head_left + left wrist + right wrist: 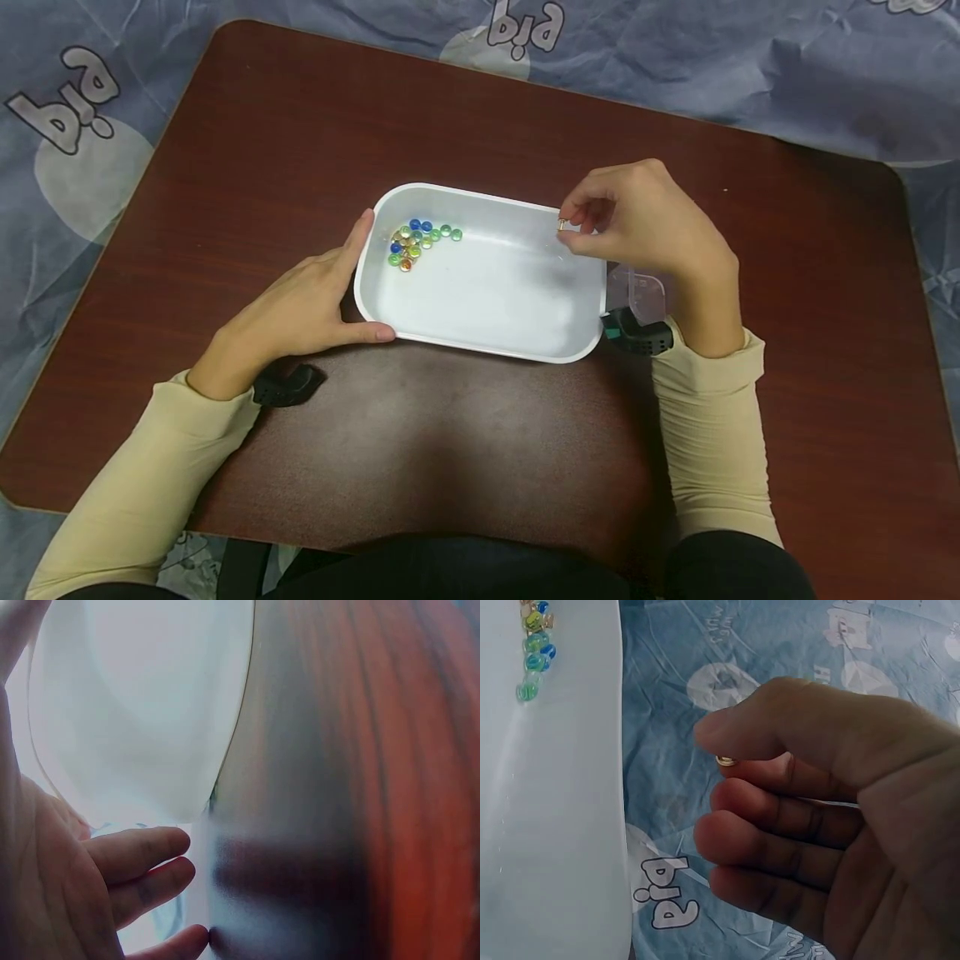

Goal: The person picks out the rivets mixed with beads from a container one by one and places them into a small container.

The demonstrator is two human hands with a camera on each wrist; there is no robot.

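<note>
A white tray (pixel 487 308) sits on the table with several glass marbles (pixel 415 250) in blue, green, yellow and amber near its left end; small gold bits lie among them. At the tray's left end, my left hand (pixel 307 304) rests with straight, spread fingers along the side and the thumb on the near rim. My right hand (pixel 645 221) is raised over the tray's far right corner. Its thumb and index finger pinch a small gold pushpin-like piece (pixel 562 224), flared at its ends. In the right wrist view the fingertips mostly hide this gold piece (pixel 726 760).
A clear plastic container (pixel 647 297) stands just right of the tray, partly behind the right wrist and its black camera (pixel 637 332). The brown table (pixel 300 125) has rounded corners. Blue printed cloth (pixel 720 58) lies beyond its far edge.
</note>
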